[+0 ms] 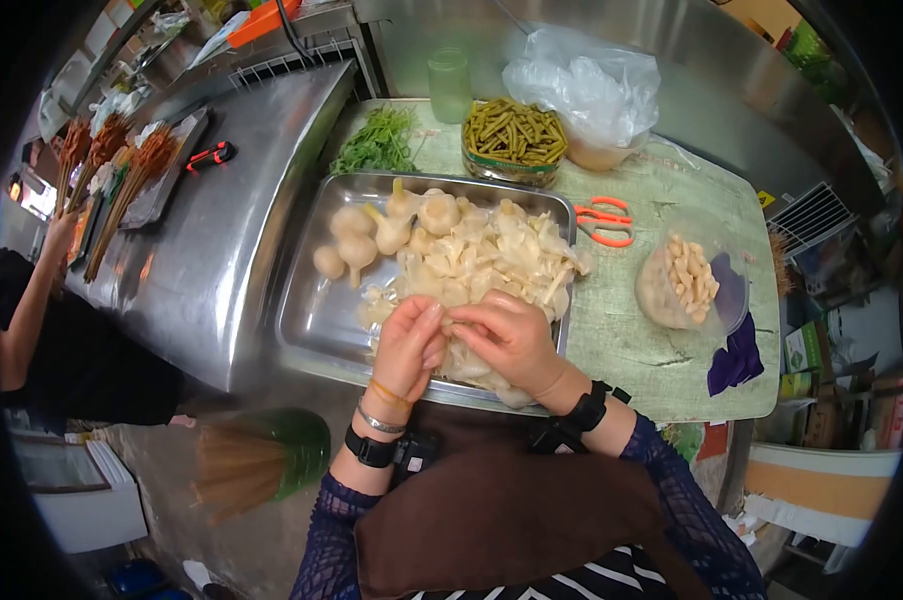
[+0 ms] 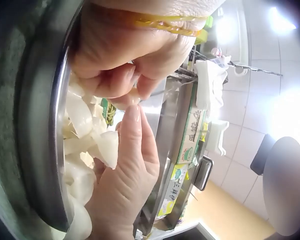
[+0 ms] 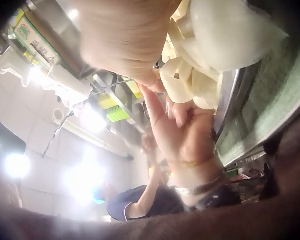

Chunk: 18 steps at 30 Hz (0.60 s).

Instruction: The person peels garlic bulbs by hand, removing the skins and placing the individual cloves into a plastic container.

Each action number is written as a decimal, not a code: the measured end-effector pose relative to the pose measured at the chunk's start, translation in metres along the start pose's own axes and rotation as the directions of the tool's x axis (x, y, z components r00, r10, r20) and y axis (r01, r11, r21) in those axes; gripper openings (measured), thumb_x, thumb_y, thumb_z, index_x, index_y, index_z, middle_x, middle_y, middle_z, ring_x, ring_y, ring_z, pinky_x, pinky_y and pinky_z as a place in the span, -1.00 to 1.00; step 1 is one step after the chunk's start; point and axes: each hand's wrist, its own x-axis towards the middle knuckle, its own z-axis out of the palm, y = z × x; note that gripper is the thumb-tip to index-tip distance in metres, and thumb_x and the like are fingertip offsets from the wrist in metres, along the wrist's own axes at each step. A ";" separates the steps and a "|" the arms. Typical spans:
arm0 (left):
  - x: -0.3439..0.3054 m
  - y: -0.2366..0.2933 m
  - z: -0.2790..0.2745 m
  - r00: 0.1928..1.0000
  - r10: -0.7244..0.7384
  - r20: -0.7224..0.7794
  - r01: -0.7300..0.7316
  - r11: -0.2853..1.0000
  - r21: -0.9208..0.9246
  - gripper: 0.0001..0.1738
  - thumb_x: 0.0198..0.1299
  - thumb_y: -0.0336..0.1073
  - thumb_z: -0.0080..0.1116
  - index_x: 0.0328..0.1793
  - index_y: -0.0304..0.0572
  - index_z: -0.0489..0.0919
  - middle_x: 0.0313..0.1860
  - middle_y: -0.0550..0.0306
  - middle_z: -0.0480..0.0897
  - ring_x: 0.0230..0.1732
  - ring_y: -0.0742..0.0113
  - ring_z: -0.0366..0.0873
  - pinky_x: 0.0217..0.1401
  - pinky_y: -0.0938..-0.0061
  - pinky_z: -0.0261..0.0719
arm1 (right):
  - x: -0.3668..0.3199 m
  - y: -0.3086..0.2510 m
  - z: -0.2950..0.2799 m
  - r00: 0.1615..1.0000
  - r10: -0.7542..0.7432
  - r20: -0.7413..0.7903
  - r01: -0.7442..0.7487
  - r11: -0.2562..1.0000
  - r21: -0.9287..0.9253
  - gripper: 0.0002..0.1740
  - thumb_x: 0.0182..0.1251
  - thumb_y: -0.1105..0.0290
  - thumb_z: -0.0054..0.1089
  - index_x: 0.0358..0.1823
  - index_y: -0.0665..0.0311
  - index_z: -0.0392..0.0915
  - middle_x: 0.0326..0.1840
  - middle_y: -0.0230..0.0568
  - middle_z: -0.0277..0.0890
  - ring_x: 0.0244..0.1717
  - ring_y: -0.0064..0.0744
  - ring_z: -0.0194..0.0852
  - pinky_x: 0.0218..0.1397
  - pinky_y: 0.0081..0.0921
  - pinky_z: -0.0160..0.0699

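Note:
Close over the near side of a steel tray point(image 1: 317, 325), both hands meet at their fingertips. Between them the left hand point(image 1: 409, 345) and the right hand point(image 1: 512, 340) pinch a small pale garlic clove point(image 2: 134, 96), mostly hidden by the fingers. Beneath and beyond the hands, translucent garlic skins point(image 1: 507, 255) are heaped in the tray. Whole garlic bulbs point(image 1: 354, 235) lie at its far left. To the right, a clear plastic bowl point(image 1: 652, 290) holds peeled cloves point(image 1: 690, 280).
Orange-handled scissors point(image 1: 606, 221) lie right of the tray. Behind it stand a container of cut green beans point(image 1: 515, 133), a green cup point(image 1: 450, 85), leafy herbs point(image 1: 377, 140) and a plastic bag point(image 1: 587, 85). A purple cloth point(image 1: 737, 358) hangs near the board's right edge. Another person point(image 1: 72, 340) stands left.

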 end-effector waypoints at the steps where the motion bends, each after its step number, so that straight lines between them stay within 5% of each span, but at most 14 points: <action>1: 0.000 0.000 0.000 1.000 -0.005 -0.004 0.005 1.000 0.012 -0.94 0.43 -0.33 0.07 -0.13 -0.11 0.48 -0.45 0.30 0.50 -0.66 0.71 0.14 -0.66 0.77 0.04 | 0.000 0.001 0.000 0.999 -0.039 -0.007 0.039 0.998 -0.047 -0.80 0.15 0.45 0.35 -0.16 0.20 0.67 -0.49 -0.31 0.41 -0.53 -0.37 0.47 -0.49 -0.49 0.43; 8: 0.002 0.001 0.000 0.999 -0.047 -0.017 0.048 0.998 0.046 -0.92 0.42 -0.34 0.08 -0.15 -0.16 0.49 -0.44 0.25 0.53 -0.66 0.71 0.15 -0.68 0.77 0.06 | 0.000 0.000 -0.004 0.979 -0.196 0.059 0.205 0.936 -0.287 -0.81 0.11 0.44 0.34 -0.21 0.23 0.64 -0.49 -0.28 0.38 -0.54 -0.29 0.47 -0.51 -0.41 0.46; 18: 0.003 0.003 -0.003 0.992 -0.110 0.067 0.107 0.993 0.056 -0.89 0.44 -0.32 0.05 -0.15 -0.18 0.51 -0.45 0.23 0.52 -0.67 0.71 0.14 -0.69 0.78 0.03 | -0.002 0.010 0.001 0.985 -0.160 0.068 0.171 0.967 -0.189 -0.86 0.08 0.43 0.34 -0.39 0.24 0.52 -0.49 -0.24 0.37 -0.55 -0.22 0.45 -0.51 -0.37 0.45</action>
